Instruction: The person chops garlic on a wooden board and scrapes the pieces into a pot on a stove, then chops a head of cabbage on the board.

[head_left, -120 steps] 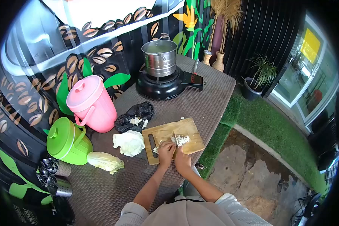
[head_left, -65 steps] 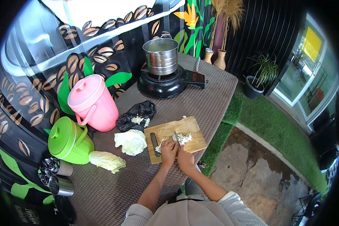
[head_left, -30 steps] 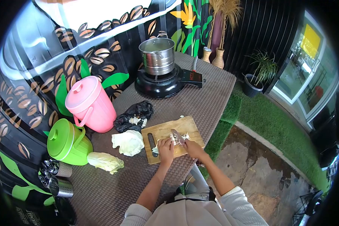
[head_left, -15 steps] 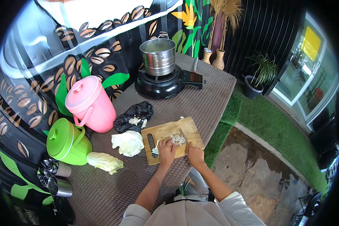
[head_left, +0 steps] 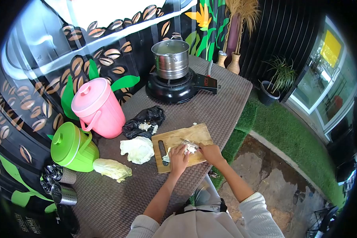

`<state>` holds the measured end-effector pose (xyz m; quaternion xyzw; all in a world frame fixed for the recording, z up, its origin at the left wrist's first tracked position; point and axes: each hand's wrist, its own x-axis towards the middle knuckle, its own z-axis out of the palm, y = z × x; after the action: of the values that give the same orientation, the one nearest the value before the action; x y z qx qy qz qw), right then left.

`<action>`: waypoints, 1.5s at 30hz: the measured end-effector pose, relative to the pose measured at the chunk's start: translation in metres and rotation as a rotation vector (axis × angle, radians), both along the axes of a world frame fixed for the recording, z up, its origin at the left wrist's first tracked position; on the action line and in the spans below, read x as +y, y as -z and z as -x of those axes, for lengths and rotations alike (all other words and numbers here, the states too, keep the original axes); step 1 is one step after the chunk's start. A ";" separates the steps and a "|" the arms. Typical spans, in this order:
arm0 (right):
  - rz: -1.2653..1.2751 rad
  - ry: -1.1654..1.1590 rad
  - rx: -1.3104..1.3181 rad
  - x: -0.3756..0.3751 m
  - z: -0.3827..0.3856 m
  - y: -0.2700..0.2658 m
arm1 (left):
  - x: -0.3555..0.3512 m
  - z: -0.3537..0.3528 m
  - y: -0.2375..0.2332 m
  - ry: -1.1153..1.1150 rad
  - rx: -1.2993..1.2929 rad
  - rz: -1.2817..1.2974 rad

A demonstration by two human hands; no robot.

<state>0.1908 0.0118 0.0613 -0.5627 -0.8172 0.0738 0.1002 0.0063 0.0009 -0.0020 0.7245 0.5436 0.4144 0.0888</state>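
Observation:
My right hand [head_left: 212, 154] grips a knife [head_left: 189, 142], its handle hidden in my fingers and its blade reaching left over the wooden cutting board [head_left: 173, 136]. Finely chopped white pieces [head_left: 191, 148] lie in a small pile under and beside the blade; their kind is hard to make out. Against the pile's left side, my left hand [head_left: 179, 159] is closed, fingers bent together and fingertips on the pieces. A pale leaf piece [head_left: 166, 156] shows left of that hand. Left of the board rest a pale cabbage leaf [head_left: 137, 150] and a long cabbage [head_left: 112, 169].
A black plastic bag [head_left: 144, 119] with white scraps lies behind the board. Farther back, a steel pot [head_left: 170, 61] stands on a black portable stove [head_left: 172, 91]. Pink [head_left: 103, 111] and green [head_left: 77, 148] lidded buckets and perforated steel holders [head_left: 64, 194] line the left side.
My right hand has moved up and slightly right, turning the knife so its blade now lies across the pile. My left hand has shifted slightly right. The whole view has moved a little.

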 end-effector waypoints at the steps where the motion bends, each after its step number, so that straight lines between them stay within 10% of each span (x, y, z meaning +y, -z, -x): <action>1: 0.000 -0.003 -0.001 0.000 -0.001 0.001 | -0.001 0.000 -0.003 0.007 0.013 0.006; 45: 0.076 0.441 -0.071 -0.050 0.082 0.048 | 0.000 0.001 0.000 -0.007 -0.196 0.006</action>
<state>0.1088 -0.0384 0.0130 -0.7333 -0.6741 0.0611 0.0637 0.0057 0.0007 -0.0023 0.6781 0.5363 0.4820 0.1423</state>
